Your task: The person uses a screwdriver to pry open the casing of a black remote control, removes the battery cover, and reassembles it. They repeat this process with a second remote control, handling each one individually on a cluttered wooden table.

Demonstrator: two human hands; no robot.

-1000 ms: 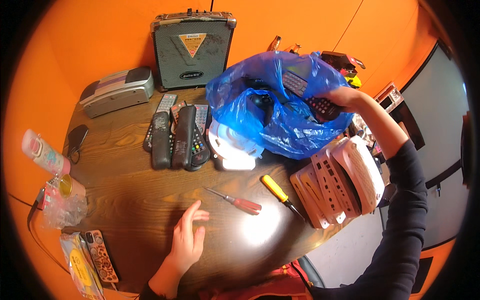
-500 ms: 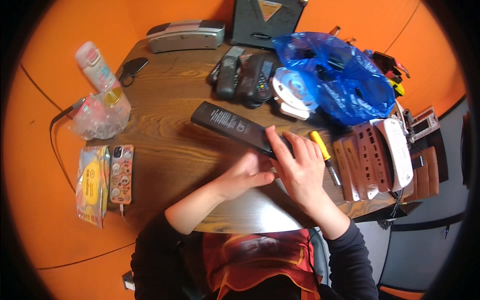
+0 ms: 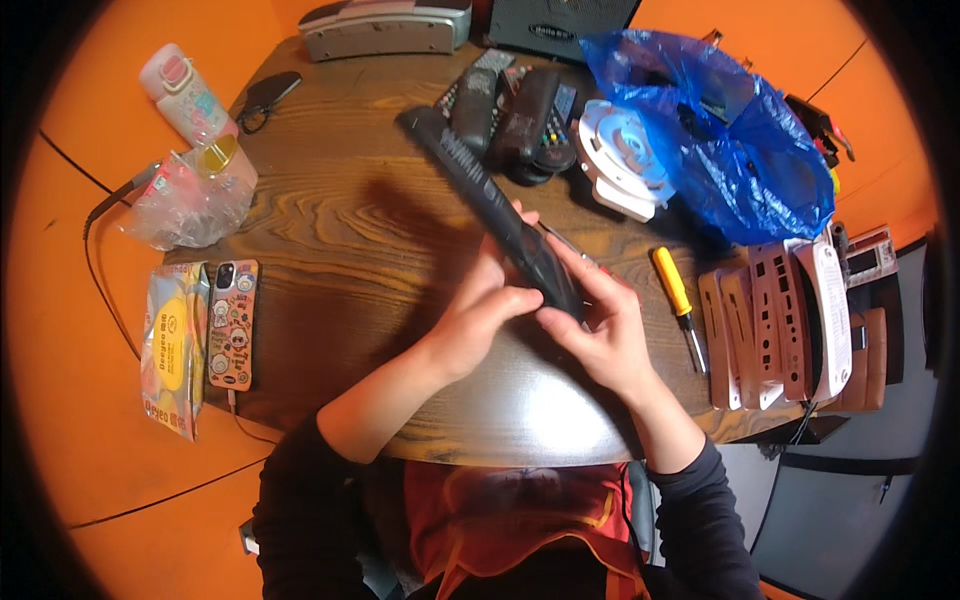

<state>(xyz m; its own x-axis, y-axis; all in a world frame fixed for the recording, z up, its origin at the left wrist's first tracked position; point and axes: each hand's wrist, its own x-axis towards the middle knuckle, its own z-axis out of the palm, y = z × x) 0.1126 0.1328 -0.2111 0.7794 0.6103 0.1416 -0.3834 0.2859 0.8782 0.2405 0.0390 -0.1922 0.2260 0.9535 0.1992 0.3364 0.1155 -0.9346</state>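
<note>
A long black device [image 3: 465, 180] with pale print on its side is held up at a slant over the table, its far end tipped to the upper left. My left hand [image 3: 482, 305] closes around its lower part, thumb on the near side. My right hand [image 3: 610, 320] grips the lower right end between thumb and fingers. A thin dark strip shows by my right fingers, too small to name. Right of my right hand, a screwdriver [image 3: 675, 285] with a yellow handle lies on the wooden table [image 3: 330, 290].
Several black remotes [image 3: 530, 115] and a round white part [image 3: 625, 165] lie beyond, beside a blue plastic bag [image 3: 740, 150]. White casings [image 3: 780, 320] stand at the right. A phone [image 3: 232, 335], a packet [image 3: 175, 345] and a bottle [image 3: 190, 105] are at the left.
The black device has swung steeper, its far end now pointing farther away, and its printed face has turned. My right hand has shifted from its top to its right side; the view has shifted slightly.
</note>
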